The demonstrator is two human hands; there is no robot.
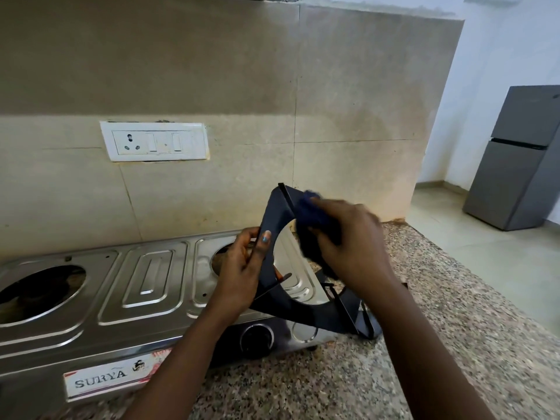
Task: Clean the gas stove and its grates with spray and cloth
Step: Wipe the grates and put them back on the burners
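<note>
A steel two-burner gas stove (145, 286) sits on the granite counter, both burner holes bare. My left hand (242, 268) grips the left side of a black grate (280, 216), holding it tilted up on edge above the right burner. My right hand (348, 237) presses a dark blue cloth (312, 213) against the grate's upper right part. A second black grate (345, 316) lies at the stove's right front corner, partly under my right forearm. No spray bottle is in view.
Speckled granite counter (454, 313) runs to the right and front of the stove. Beige tiled wall behind carries a white socket panel (154, 142). A grey fridge (518, 159) stands on the floor at far right. A black knob (256, 339) is on the stove front.
</note>
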